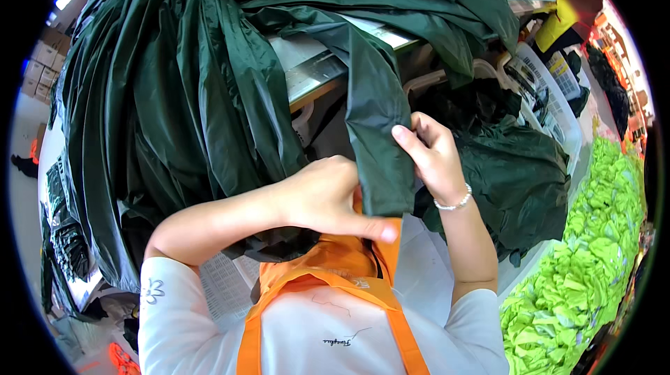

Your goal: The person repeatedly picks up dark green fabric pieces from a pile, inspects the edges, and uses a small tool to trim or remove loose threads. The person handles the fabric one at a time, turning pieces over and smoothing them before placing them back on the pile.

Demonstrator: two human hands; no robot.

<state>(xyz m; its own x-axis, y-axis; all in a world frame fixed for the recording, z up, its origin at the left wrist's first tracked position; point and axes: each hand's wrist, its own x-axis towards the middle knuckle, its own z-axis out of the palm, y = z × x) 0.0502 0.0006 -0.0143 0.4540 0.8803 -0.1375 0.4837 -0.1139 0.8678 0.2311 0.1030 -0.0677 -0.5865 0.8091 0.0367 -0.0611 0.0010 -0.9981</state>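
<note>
A narrow length of dark green, slightly shiny cloth, like a sleeve or trouser leg, hangs in front of me from the big heap. Its straight lower hem lies level with my apron. My right hand, wearing a beaded bracelet, pinches its right edge between thumb and fingers. At the left edge, near the hem, is my left hand. Its thumb stretches out below the hem, apart from the cloth, and its other fingers are hidden behind it. The heap of green garments drapes over the table's edge at the left and back.
A metal-edged table shows under the heap. Right of my hands, more green garments fill a pale plastic crate. Lime-green pieces are piled at the right. Stacked boxes stand far left. Another person is at the far right.
</note>
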